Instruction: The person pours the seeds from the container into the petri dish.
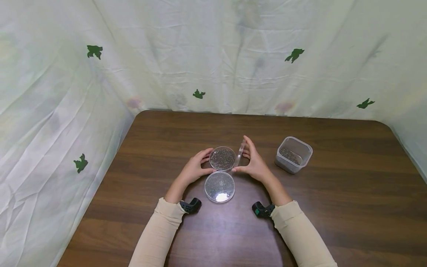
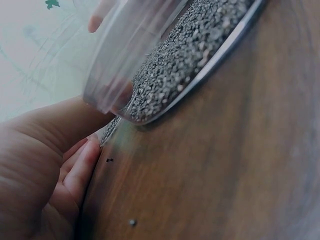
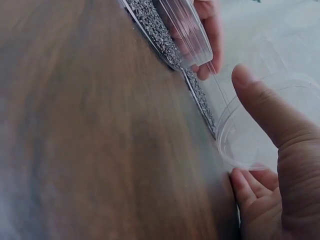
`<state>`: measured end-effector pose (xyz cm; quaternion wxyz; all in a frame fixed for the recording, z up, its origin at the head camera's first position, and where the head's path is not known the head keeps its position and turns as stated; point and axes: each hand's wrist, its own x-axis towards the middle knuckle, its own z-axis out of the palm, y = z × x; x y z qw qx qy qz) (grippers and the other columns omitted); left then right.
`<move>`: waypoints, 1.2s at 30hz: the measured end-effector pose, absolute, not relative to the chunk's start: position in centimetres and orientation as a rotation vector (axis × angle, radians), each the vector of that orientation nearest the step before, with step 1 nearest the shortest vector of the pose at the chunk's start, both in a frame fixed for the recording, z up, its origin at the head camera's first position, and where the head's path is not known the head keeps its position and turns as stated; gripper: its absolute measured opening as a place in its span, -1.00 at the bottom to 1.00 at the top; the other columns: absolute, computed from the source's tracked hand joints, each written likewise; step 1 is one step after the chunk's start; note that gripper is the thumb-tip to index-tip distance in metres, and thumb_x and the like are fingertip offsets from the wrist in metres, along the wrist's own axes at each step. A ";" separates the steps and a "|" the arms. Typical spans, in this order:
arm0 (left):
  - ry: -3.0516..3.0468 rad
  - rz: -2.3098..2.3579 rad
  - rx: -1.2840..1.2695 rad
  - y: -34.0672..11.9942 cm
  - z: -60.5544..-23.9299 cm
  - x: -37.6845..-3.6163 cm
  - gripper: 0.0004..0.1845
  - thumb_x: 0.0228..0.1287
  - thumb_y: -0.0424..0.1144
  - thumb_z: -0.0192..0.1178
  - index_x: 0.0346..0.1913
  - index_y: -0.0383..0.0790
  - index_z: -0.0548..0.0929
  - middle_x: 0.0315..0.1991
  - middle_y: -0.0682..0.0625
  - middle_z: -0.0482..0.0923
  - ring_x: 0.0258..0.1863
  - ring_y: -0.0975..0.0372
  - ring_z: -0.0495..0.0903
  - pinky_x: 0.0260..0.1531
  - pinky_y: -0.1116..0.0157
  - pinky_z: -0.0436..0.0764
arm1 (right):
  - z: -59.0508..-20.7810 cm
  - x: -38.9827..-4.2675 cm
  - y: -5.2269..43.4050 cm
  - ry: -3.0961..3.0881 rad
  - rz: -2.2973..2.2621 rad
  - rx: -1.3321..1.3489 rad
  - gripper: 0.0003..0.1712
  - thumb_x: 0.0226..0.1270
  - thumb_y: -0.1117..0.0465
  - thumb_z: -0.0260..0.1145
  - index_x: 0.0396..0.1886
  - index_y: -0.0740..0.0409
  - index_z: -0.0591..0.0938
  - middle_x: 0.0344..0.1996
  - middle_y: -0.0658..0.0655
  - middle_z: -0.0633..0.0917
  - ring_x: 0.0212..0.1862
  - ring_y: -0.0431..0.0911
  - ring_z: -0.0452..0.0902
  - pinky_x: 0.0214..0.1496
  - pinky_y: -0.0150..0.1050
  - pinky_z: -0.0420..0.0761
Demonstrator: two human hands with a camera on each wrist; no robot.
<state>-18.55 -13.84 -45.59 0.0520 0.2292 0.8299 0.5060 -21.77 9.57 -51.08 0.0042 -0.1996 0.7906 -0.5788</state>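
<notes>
A clear petri dish [image 1: 222,158] filled with dark granules lies uncovered on the table. My left hand [image 1: 195,168] holds it from the left, thumb at the near side and fingers at the far side. On its right, my right hand [image 1: 255,165] grips a clear round lid [image 1: 240,152] between thumb and fingertips, standing it on edge. Closer to me is a second petri dish [image 1: 219,187] with granules under a lid that reflects light. In the left wrist view this covered dish [image 2: 195,55] hides part of the left thumb.
A square clear plastic container [image 1: 287,166] with some dark granules inside stands to the right. A few loose granules [image 2: 132,222] lie on the wooden table [image 1: 350,185]. A pale curtain with green bird shapes [image 1: 295,55] hangs behind the table.
</notes>
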 end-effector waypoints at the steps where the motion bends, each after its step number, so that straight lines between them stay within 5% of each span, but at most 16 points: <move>1: 2.525 1.537 0.696 -13.8 -45.6 -18.6 -0.25 -0.22 -0.46 0.27 0.12 -0.45 0.17 0.05 -0.31 0.20 -0.04 -0.03 0.32 -0.05 0.18 0.35 | -51.5 -22.0 9.6 2.485 -1.792 -0.605 0.37 -0.56 0.00 0.49 0.25 -0.11 -0.21 0.10 0.13 0.19 0.00 -0.07 0.28 0.03 -0.31 0.33; 4: 2.521 1.539 0.694 -13.9 -45.6 -18.6 -0.25 -0.22 -0.46 0.27 0.12 -0.44 0.17 0.05 -0.31 0.20 -0.04 -0.03 0.32 -0.05 0.18 0.35 | -51.9 -22.3 9.6 2.499 -1.749 -0.542 0.37 -0.58 -0.05 0.47 0.25 -0.16 -0.22 0.14 0.01 0.14 -0.01 -0.16 0.29 0.00 -0.39 0.35; 13: 2.525 1.535 0.703 -13.9 -45.8 -18.6 -0.25 -0.22 -0.44 0.27 0.12 -0.44 0.17 0.05 -0.31 0.19 -0.04 -0.03 0.31 -0.05 0.17 0.35 | -48.7 -20.5 8.6 2.569 -1.720 -0.602 0.25 -0.48 -0.05 0.44 0.24 -0.28 -0.14 0.05 0.15 0.21 -0.10 -0.04 0.36 -0.09 -0.28 0.44; 24: 2.515 1.538 0.697 -14.0 -45.7 -18.7 -0.26 -0.21 -0.43 0.27 0.13 -0.41 0.17 0.07 -0.28 0.19 -0.02 0.00 0.31 -0.04 0.19 0.34 | -48.2 -20.2 7.9 2.693 -1.511 -0.610 0.11 -0.43 -0.20 0.35 0.23 -0.11 0.06 0.09 0.05 0.23 -0.14 -0.11 0.33 -0.11 -0.25 0.41; 36: 2.489 1.541 0.680 -14.5 -46.9 -19.3 -0.25 -0.17 -0.32 0.27 0.16 -0.28 0.18 0.07 -0.17 0.22 -0.02 0.08 0.33 -0.03 0.28 0.34 | -48.0 -20.2 7.3 2.726 -1.393 -0.680 0.00 -0.37 -0.25 0.30 0.19 -0.09 0.18 0.15 0.02 0.20 0.11 -0.07 0.12 0.06 -0.16 0.27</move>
